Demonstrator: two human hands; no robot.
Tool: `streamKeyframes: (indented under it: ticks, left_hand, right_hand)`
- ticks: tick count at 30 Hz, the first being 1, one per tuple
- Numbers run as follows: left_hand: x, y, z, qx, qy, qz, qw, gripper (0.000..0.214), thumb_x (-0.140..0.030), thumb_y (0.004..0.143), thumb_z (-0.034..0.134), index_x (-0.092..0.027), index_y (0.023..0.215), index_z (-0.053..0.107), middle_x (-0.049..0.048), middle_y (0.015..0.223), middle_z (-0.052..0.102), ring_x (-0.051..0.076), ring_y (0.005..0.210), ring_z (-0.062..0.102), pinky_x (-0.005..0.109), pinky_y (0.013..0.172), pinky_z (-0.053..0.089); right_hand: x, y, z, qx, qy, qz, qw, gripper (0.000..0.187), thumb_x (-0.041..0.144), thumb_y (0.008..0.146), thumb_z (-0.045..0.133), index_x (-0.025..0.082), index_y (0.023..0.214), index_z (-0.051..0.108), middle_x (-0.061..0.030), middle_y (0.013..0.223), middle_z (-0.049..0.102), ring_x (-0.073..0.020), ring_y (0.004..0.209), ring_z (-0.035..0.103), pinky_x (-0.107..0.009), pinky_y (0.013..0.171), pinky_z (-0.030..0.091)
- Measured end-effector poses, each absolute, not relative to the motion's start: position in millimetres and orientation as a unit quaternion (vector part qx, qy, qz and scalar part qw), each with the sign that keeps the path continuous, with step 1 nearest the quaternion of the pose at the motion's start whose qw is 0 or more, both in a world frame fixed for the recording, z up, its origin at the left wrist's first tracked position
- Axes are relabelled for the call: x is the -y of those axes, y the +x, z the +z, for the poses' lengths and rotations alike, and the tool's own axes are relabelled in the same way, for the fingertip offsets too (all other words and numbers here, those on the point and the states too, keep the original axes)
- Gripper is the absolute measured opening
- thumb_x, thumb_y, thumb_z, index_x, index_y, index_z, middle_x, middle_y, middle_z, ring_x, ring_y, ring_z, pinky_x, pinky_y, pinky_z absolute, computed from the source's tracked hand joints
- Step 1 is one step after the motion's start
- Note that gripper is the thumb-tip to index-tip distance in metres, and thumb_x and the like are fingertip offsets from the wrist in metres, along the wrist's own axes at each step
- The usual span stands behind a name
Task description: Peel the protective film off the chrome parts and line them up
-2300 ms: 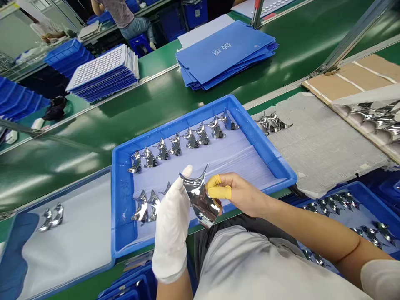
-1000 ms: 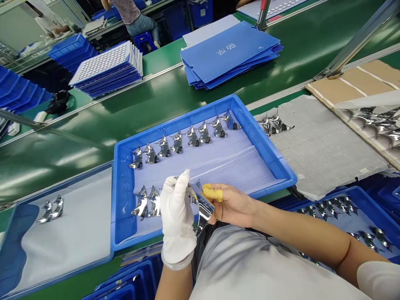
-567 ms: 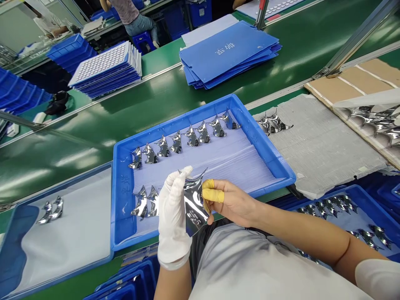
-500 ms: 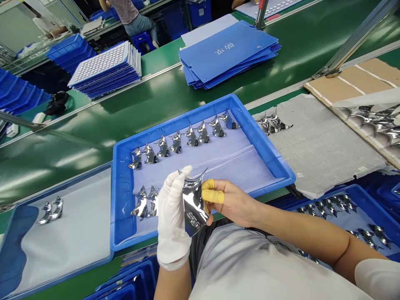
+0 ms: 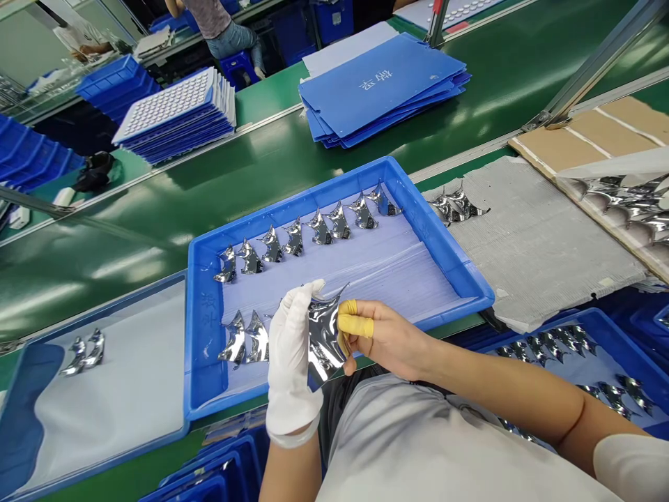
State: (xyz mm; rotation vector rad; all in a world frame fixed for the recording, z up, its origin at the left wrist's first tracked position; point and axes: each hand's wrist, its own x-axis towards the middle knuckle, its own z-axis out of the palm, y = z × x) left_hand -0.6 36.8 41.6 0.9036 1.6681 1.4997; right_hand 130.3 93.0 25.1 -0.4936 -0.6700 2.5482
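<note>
Between my two hands is a shiny chrome-like curved part [image 5: 324, 338] with pointed corners, held over the near edge of a blue tray [image 5: 339, 183]. My left hand [image 5: 291, 355], in a white glove, is closed on its left side. On its right side, my right hand [image 5: 376, 335] grips the edge with yellow finger cots on two fingers. Inside the tray, a row of similar chrome parts [image 5: 272, 245] stands along the far side on a pale liner. Two more chrome parts [image 5: 256, 338] stand just left of my gloved hand.
Left, a lined tray [image 5: 130, 390] holds two chrome parts. Right, two parts [image 5: 454, 204] lie on a grey cloth [image 5: 554, 244] beside a cardboard box [image 5: 617, 132]. Lower right, another blue tray [image 5: 601, 321] holds parts. Blue sheets [image 5: 381, 84] are stacked beyond; a person [image 5: 219, 35] sits farther back.
The held chrome part has tilted a little, so its reflections differ. My left hand has shifted slightly right; my right hand stays nearly in place.
</note>
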Motion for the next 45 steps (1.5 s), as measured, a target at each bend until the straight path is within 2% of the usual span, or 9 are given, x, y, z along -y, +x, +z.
streamKeyframes:
  ticks: [8,15,17,21,25,28,30,34,45]
  left_hand:
    - [-27,-6,32,-0.615,0.493,0.557,0.262,0.055,-0.046,0.081,0.07,-0.03,0.133,0.061,0.0072,0.131,0.062,0.029,0.119,0.058,0.041,0.106,0.042]
    - [-36,-20,29,-0.636,0.439,0.534,0.343,0.041,-0.039,0.078,0.07,-0.025,0.117,0.071,0.0048,0.128,0.063,0.027,0.127,0.052,0.037,0.111,0.038]
    - [-42,-19,28,-0.66,0.37,0.548,0.357,0.032,-0.031,0.078,0.07,-0.026,0.109,0.074,0.0017,0.122,0.066,0.023,0.121,0.056,0.031,0.105,0.043]
    - [-54,-16,21,-0.658,0.217,0.548,0.468,0.037,-0.044,0.069,0.078,-0.022,0.099,0.076,0.0048,0.086,0.073,0.022,0.074,0.066,0.032,0.064,0.056]
    - [-59,-25,11,-0.663,0.236,0.55,0.45,0.042,-0.048,0.064,0.083,-0.021,0.097,0.077,0.0056,0.092,0.075,0.02,0.082,0.066,0.031,0.077,0.054]
    - [-59,-40,1,-0.683,0.276,0.518,0.434,0.049,-0.051,0.066,0.081,-0.02,0.103,0.076,0.0059,0.082,0.074,0.022,0.079,0.067,0.035,0.081,0.053]
    - [-57,-50,-4,-0.694,0.263,0.505,0.441,0.052,-0.051,0.063,0.082,-0.019,0.104,0.076,0.0062,0.082,0.074,0.022,0.076,0.068,0.034,0.076,0.055]
    - [-51,-65,-8,-0.711,0.208,0.487,0.462,0.057,-0.051,0.061,0.085,-0.022,0.109,0.074,0.0038,0.087,0.075,0.019,0.081,0.069,0.025,0.072,0.057]
    - [-38,-94,-5,-0.762,0.199,0.469,0.401,0.042,-0.047,0.066,0.081,-0.022,0.1,0.076,0.0031,0.09,0.075,0.026,0.086,0.07,0.037,0.076,0.06]
  right_hand:
    - [-92,128,19,0.223,-0.184,0.931,0.222,0.034,0.039,0.08,0.076,0.013,0.073,0.055,0.0017,0.064,0.062,-0.0091,0.053,0.061,-0.022,0.056,0.051]
    - [-95,128,7,0.268,-0.214,0.915,0.213,0.043,0.048,0.068,0.082,0.014,0.073,0.057,0.0029,0.059,0.061,-0.0099,0.052,0.06,-0.021,0.055,0.048]
    - [-97,129,2,0.296,-0.237,0.899,0.219,0.044,0.048,0.062,0.085,0.014,0.072,0.06,0.0035,0.061,0.06,-0.008,0.051,0.056,-0.021,0.055,0.048]
    - [-104,136,-3,0.375,-0.248,0.867,0.216,0.039,0.045,0.058,0.087,0.016,0.071,0.065,0.0035,0.066,0.06,-0.0083,0.057,0.053,-0.021,0.054,0.047]
    - [-130,167,5,0.422,-0.246,0.838,0.242,0.03,0.038,0.063,0.084,0.016,0.073,0.067,0.0018,0.071,0.064,-0.0102,0.064,0.057,-0.023,0.062,0.048]
    - [-173,214,15,0.518,-0.319,0.723,0.326,0.026,0.039,0.076,0.073,0.015,0.082,0.066,-0.0013,0.076,0.065,-0.0138,0.071,0.061,-0.027,0.068,0.05]
    - [-209,252,20,0.628,-0.479,0.497,0.359,0.023,0.036,0.087,0.062,0.014,0.091,0.065,-0.0034,0.084,0.067,-0.0143,0.077,0.062,-0.026,0.072,0.049]
    - [-278,314,15,0.626,-0.702,0.238,0.242,0.018,0.021,0.092,0.054,0.009,0.098,0.064,-0.0114,0.097,0.066,-0.0193,0.091,0.06,-0.029,0.079,0.044]
    - [-335,328,-21,0.598,-0.79,0.136,0.003,0.028,0.03,0.098,0.057,0.011,0.118,0.059,-0.0114,0.119,0.06,-0.0198,0.103,0.062,-0.039,0.091,0.052]
